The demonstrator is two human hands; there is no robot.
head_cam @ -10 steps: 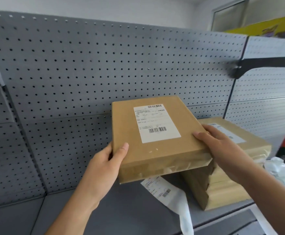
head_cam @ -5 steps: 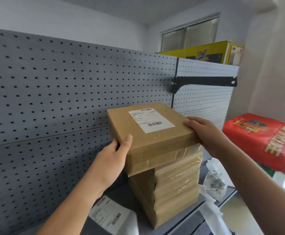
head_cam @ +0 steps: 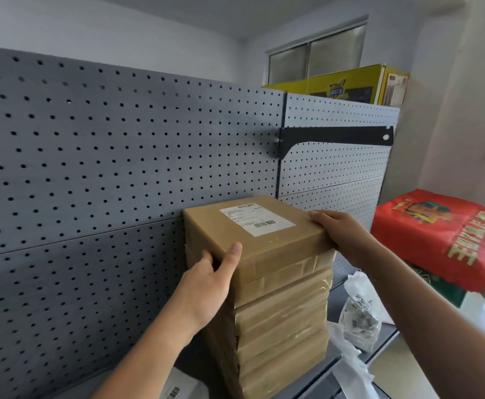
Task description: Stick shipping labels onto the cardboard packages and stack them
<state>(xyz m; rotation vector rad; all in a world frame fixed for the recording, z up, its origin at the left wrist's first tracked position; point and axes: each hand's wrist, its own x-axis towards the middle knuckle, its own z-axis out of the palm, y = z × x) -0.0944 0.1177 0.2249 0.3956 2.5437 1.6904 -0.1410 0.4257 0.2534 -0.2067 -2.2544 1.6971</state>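
A flat brown cardboard package with a white shipping label on top lies on a stack of several taped packages on the grey shelf. My left hand grips its near left corner, thumb on top and fingers round the side. My right hand holds its right edge, fingers over the top. A loose label sheet lies on the shelf at the bottom, mostly hidden by my left arm.
A grey pegboard wall stands behind the stack, with a black bracket at the right. Crumpled clear plastic bags lie right of the stack. A red bag sits further right, and a yellow box tops the panel.
Both hands carried the labelled package to the right and set it down on the stack. The view swung right and the stack is now seen at full height.
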